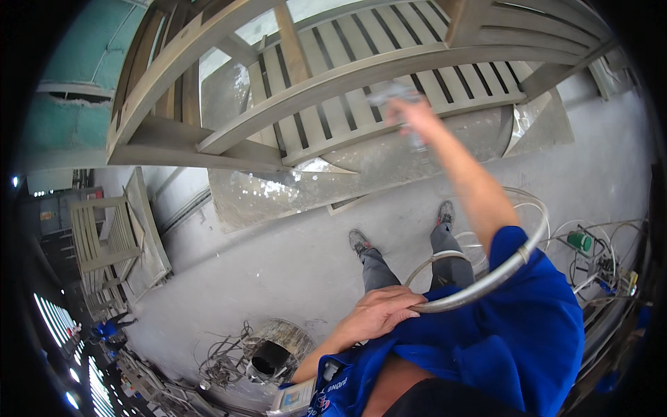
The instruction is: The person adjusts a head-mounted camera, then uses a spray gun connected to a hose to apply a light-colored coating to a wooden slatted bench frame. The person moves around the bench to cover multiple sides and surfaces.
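Left hand (379, 314) wrapped around grey ribbed hose (486, 278) at the waist. Right hand (410, 115), blurred, gripping spray gun (396, 94) against slatted wooden chair frame (333, 76); pale, dusty finish.

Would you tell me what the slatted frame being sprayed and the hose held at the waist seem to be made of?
The slatted frame looks like wood under a pale beige-grey coat: sawn slats and joined rails, matte surface. The hose in the left hand seems to be flexible translucent plastic, since it curves in loops and shines. The right hand is blurred; its tool's material is unclear.
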`<action>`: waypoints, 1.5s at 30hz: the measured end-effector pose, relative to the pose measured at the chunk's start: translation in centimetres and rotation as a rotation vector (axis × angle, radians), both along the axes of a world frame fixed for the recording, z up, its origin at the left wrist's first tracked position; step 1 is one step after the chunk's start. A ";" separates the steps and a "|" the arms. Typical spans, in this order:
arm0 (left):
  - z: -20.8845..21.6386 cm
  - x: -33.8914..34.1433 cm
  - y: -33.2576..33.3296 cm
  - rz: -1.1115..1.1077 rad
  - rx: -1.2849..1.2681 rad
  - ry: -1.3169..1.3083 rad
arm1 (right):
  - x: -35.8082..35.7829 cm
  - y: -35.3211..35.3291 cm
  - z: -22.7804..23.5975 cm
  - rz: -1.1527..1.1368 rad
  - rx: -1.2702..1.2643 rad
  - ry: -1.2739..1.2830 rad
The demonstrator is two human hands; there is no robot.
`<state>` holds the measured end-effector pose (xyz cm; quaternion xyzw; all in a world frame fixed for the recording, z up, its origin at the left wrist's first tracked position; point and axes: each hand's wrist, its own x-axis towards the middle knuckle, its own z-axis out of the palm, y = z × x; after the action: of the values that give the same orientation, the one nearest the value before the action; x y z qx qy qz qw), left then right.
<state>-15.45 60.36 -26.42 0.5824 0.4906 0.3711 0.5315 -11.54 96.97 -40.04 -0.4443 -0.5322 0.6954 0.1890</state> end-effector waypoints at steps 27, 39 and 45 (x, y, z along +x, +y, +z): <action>1.3 -1.0 -3.1 0.003 0.015 0.063 | 13.2 -1.3 7.7 -0.100 0.320 -0.418; 4.3 -12.4 -11.9 0.044 -0.041 0.049 | -0.7 -20.0 6.5 -0.017 0.058 -0.192; 5.1 -13.6 -12.3 0.007 -0.007 0.128 | 11.8 -17.2 5.4 -0.503 0.230 -0.396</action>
<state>-29.09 48.11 -21.34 0.6012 0.5272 0.3332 0.4996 0.24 79.72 -34.63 -0.6639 -0.5072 0.4625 0.2967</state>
